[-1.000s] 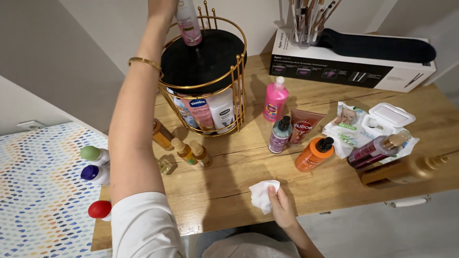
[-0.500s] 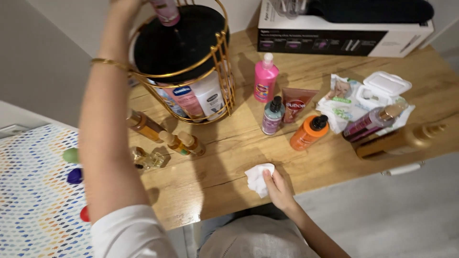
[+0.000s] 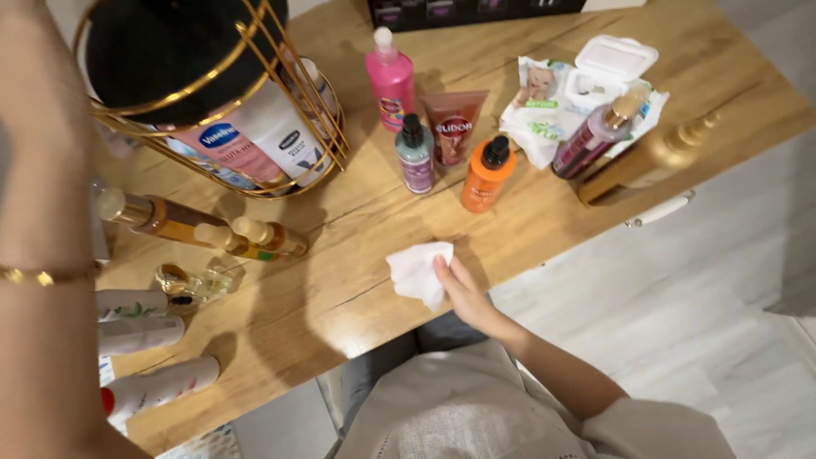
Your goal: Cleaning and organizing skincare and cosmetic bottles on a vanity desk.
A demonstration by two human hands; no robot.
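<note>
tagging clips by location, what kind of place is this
Probably a home dressing table: a wooden table crowded with toiletry bottles like the pink bottle, a gold wire basket of lotions, and a wet wipes pack.

The right hand (image 3: 463, 293) presses a white tissue (image 3: 418, 272) on the wooden worktop (image 3: 340, 280). Beyond it stand an orange bottle (image 3: 486, 175) and a pink bottle (image 3: 390, 78).

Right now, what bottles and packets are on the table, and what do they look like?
Pink bottle: tall, white cap, behind the rest.
Grey-green bottle: small, black cap, purple label.
Brown tube: flat, red label.
Orange bottle: black cap, front.
Wipes packet: white-green, open lid.
Wire basket: gold, white labelled bottles inside.
</note>
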